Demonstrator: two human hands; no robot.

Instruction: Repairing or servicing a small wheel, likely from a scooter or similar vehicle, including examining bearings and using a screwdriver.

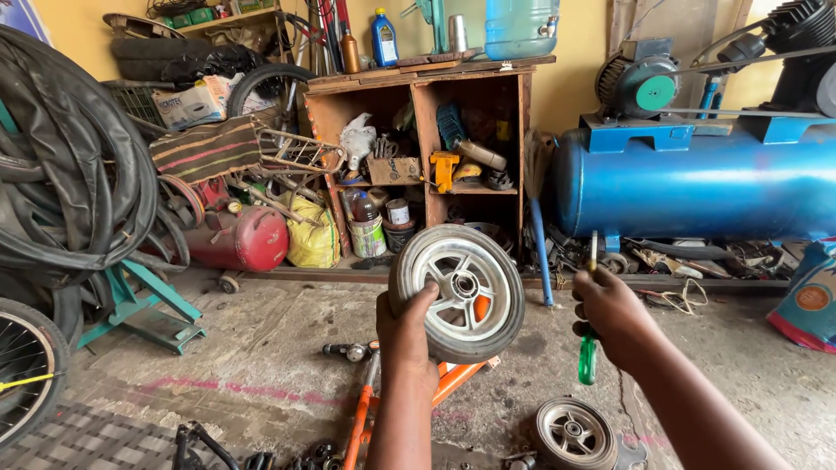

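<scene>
My left hand (407, 335) grips the lower left rim of a small wheel (461, 287) with a grey rubber tyre and a silver spoked hub, held upright in front of me. My right hand (610, 315) is closed around a screwdriver (589, 359) with a green handle; its shaft points up past my fingers. The screwdriver is to the right of the wheel and apart from it. A second small wheel (575, 433) lies flat on the concrete floor below my right arm. An orange metal frame (366, 409) lies on the floor beneath the held wheel.
A wooden shelf (418, 96) with cans, bottles and tools stands ahead. A large blue compressor tank (697, 178) fills the right. Black tyres and tubes (70, 165) hang left, above a red cylinder (239, 239). A bicycle wheel (22, 365) is at the left edge.
</scene>
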